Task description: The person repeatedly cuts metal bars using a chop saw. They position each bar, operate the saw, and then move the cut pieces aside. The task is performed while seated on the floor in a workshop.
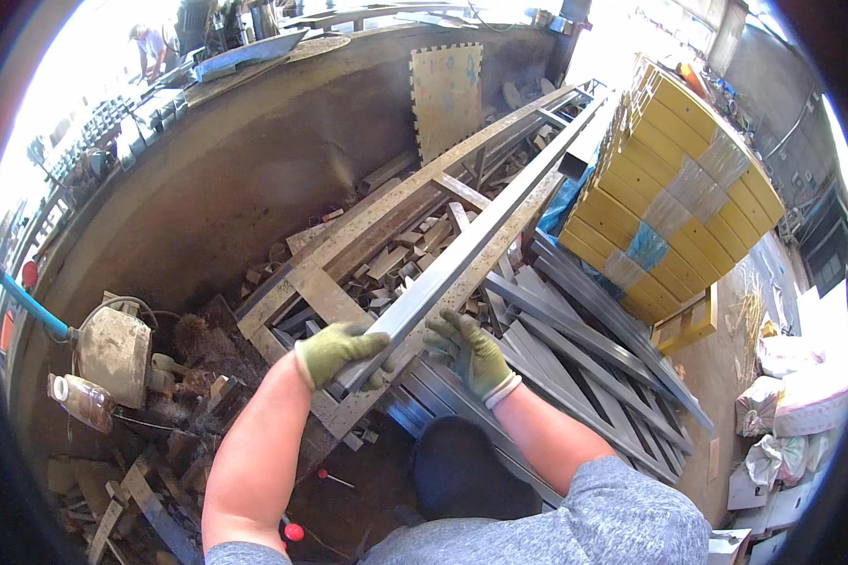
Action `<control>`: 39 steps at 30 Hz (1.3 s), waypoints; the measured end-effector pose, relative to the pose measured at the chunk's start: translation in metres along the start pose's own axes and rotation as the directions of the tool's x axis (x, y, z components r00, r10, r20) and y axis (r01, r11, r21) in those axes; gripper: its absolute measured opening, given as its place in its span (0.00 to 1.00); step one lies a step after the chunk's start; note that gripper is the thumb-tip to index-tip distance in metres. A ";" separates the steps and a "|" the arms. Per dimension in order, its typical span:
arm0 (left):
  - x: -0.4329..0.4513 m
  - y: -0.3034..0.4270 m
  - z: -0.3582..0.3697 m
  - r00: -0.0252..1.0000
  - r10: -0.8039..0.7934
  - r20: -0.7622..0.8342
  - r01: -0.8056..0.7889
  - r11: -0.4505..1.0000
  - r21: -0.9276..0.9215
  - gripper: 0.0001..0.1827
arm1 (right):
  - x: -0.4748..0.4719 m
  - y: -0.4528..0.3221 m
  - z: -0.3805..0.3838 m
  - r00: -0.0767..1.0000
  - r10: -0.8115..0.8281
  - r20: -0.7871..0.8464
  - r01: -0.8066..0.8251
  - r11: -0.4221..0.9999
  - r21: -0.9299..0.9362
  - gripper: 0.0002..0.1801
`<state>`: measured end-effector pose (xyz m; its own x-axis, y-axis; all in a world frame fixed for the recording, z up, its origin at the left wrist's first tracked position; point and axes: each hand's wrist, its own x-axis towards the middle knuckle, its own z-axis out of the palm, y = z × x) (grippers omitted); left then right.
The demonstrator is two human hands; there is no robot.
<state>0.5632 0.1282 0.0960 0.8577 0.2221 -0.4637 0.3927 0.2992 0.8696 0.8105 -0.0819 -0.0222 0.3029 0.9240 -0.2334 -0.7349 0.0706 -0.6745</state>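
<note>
A long rectangular steel tube (459, 258) lies along a rusty steel frame (389, 185) and runs away to the upper right. My left hand (343, 355), in a green work glove, wraps around the near end of this tube. Just right of the tube, my right hand (470, 353) wears a matching glove. Its fingers are apart and slightly curled, with nothing visible in them. Below and beyond that hand lies a loose stack of grey steel tubes (579, 339). Many short metal offcuts (403, 254) fill the space inside the frame.
Yellow panels (678, 191) bound with clear wrap stand at the right. A dirty motor-like housing (116, 346) and a plastic bottle (85, 402) sit at left. Scrap pieces (138, 494) litter the lower left floor. White bags (813, 395) are piled far right. A person (152, 49) works beyond the wall.
</note>
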 end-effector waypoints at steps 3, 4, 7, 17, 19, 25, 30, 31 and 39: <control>-0.025 -0.023 0.000 0.988 -0.022 0.154 0.071 0.944 -0.323 0.39 | 0.017 -0.018 0.038 0.985 -0.059 0.164 0.036 0.990 0.138 0.43; -0.026 -0.031 0.005 0.982 -0.015 0.187 0.081 0.933 -0.351 0.38 | 0.020 -0.025 0.058 0.974 -0.085 0.212 0.046 0.983 0.180 0.42; -0.030 -0.058 0.023 0.948 0.051 0.315 0.183 0.722 -0.668 0.37 | 0.041 -0.026 0.091 0.985 -0.125 0.116 0.069 0.913 0.401 0.41; -0.045 0.020 0.085 0.906 0.136 -0.401 0.362 0.245 0.900 0.70 | 0.085 -0.005 0.102 0.902 -0.047 -0.429 0.027 0.998 -0.052 0.27; -0.034 0.001 0.061 0.892 0.175 -0.416 0.367 0.256 0.895 0.65 | 0.099 0.004 0.100 0.915 -0.016 -0.404 0.017 1.000 -0.002 0.29; -0.040 0.002 -0.052 0.991 -0.020 -0.133 0.064 0.940 0.335 0.39 | 0.130 0.023 0.104 0.951 -0.035 -0.308 0.046 0.998 0.030 0.37; -0.041 0.013 -0.062 0.989 -0.019 -0.145 0.037 0.992 0.123 0.38 | 0.140 0.008 0.110 0.973 -0.043 -0.227 0.035 0.999 -0.039 0.23; -0.040 0.016 -0.061 0.990 -0.017 -0.140 0.040 0.986 0.164 0.41 | 0.149 0.008 0.112 0.968 -0.058 -0.243 0.061 0.998 0.004 0.22; -0.039 0.000 -0.033 0.851 0.240 -0.468 0.327 0.456 0.828 0.41 | 0.123 -0.001 0.103 0.926 -0.236 -0.296 -0.063 0.675 -0.736 0.31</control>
<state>0.5186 0.1496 0.1086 0.6683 0.6950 -0.2654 0.7343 -0.5589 0.3853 0.7860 0.0709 0.0216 0.6333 0.7275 -0.2639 -0.0685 -0.2869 -0.9555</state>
